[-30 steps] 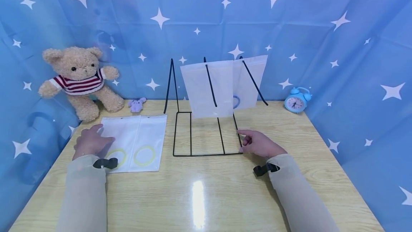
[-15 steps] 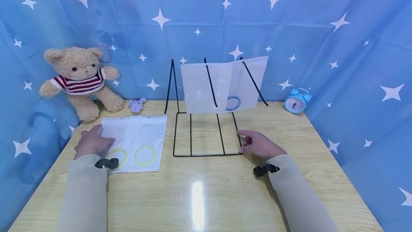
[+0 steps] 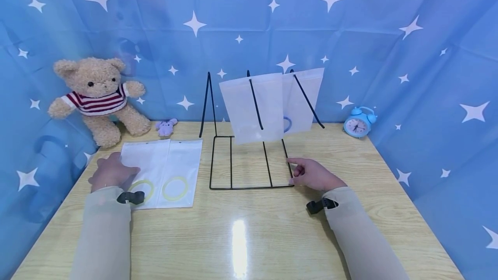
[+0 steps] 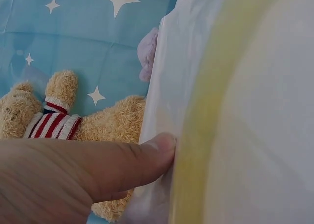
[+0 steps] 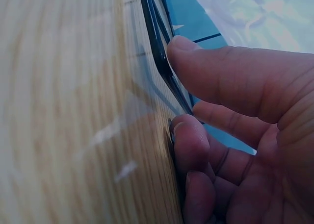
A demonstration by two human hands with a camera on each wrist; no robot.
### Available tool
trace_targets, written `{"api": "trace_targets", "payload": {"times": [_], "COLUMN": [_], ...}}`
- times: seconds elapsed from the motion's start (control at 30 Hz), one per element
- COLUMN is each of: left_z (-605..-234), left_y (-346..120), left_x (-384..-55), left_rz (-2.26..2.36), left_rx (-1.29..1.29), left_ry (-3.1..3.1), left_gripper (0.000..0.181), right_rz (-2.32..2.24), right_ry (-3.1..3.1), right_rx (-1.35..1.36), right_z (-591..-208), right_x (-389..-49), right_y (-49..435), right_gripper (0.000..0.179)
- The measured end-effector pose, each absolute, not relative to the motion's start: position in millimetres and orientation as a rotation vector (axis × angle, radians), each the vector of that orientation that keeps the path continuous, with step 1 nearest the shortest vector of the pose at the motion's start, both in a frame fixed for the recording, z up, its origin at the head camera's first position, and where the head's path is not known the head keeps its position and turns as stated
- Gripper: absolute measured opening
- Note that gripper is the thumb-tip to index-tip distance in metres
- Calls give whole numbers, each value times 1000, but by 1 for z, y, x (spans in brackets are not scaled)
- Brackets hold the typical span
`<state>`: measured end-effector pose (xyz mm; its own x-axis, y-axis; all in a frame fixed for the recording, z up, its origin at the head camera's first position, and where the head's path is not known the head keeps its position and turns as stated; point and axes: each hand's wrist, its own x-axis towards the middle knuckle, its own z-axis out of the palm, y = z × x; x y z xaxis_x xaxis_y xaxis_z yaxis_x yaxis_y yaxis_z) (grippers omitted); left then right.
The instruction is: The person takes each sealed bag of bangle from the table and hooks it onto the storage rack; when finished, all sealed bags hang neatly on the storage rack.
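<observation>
My left hand (image 3: 113,170) rests at the left edge of two white zip bags (image 3: 155,154) lying flat side by side, each showing a yellow ring (image 3: 175,188). In the left wrist view the thumb (image 4: 142,158) lies against the bag; most other fingers are hidden. My right hand (image 3: 313,173) holds the front right corner of a black wire rack (image 3: 253,187). Its thumb (image 5: 211,69) is against the wire in the right wrist view, with several fingers curled below. Two more white bags hang from the rack's middle (image 3: 239,107) and right (image 3: 305,85) prongs; a blue ring (image 3: 287,123) shows through.
A teddy bear (image 3: 99,103) in a striped shirt sits at the back left, beside a small purple plush toy (image 3: 166,128). A blue alarm clock (image 3: 359,123) stands at the back right. Star-patterned blue cloth (image 3: 241,12) surrounds the wooden table (image 3: 186,245).
The hanging middle bag has swung back, uncovering more of the blue ring, then forward again. Both hands stay almost where they were, and the flat bags have not moved.
</observation>
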<state>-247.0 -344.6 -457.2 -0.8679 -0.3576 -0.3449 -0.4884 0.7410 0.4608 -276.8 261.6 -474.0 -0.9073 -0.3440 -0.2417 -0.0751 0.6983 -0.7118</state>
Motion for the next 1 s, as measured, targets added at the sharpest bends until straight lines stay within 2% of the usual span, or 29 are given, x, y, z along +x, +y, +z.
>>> {"api": "trace_targets", "payload": {"times": [0.33, 0.63, 1.0], "left_z": [-458, -460, -446], "left_y": [-349, -352, -362], "left_x": [-253, -248, -248], "left_rz": [848, 874, 1189], "left_rx": [-610, -574, -482], "left_ry": [2673, 2718, 2666], "left_gripper": [104, 76, 71], "right_rz": [-1083, -1105, -1075], "right_ry": [2532, 2502, 2529], "right_rx": [-354, -365, -389], "right_z": [-472, -472, -475], "right_x": [-276, -275, -277], "right_y": [261, 262, 263], "right_gripper": [81, 81, 80]}}
